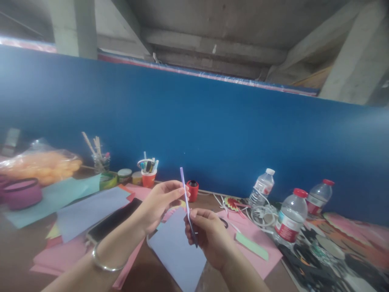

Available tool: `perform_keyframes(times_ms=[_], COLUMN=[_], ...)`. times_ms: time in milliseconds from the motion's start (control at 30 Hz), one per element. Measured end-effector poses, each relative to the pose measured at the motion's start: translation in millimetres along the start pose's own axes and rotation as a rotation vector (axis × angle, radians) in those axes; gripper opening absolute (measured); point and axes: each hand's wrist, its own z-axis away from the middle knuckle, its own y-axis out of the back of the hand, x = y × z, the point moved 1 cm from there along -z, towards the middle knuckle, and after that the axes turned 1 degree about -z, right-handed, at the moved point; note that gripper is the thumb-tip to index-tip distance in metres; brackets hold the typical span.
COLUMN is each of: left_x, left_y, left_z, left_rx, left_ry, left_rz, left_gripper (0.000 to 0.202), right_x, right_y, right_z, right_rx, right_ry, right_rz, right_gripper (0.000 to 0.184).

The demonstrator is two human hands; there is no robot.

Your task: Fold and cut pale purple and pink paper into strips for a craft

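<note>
Together we pinch a purple paper strip (186, 198) upright near us.
Our left hand (161, 202) grips its upper part and our right hand (208, 234) its lower end, above a lilac sheet (178, 253); phone (112, 222) left, water bottles (290, 217) right.

paper strip (183, 181) | narrow, lavender | near upright, edge-on | held mid-air

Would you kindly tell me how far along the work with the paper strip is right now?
Done: one narrow lavender paper strip is already separate, and a green strip lies on the pink paper. In hand: the left hand and right hand both pinch the lavender paper strip, held upright. Left, seemingly: the lavender sheet below the hands lies flat, apparently whole.
</note>
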Motion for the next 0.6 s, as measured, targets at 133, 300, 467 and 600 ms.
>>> perform_keyframes(times_ms=[133,300,467,600], left_x=[7.1,8.4,1.3,1.7], left_y=[2.0,-1.7,-8.8,-9.8], left_z=[1.0,1.7,2.1,3.0], left_rx=[0.026,0.063,0.061,0.052], left_ry=[-0.035,-0.050,-0.018,-0.010], left_rz=[-0.007,-0.073,-0.153,-0.180], left_gripper=[0.023,0.020,0.016,0.017], right_x=[3.2,-5.4,-11.0,-11.2], right_y=[-0.2,-8.2,-10.0,-8.3], right_z=[0.0,2.9,5.8,6.5], right_rx=[-0.014,0.052,0.133,0.142], right_ry=[0.002,0.195,0.342,0.301], right_rz=[0.042,0.307,0.425,0.401], right_gripper=[0.019,0.020,0.020,0.023])
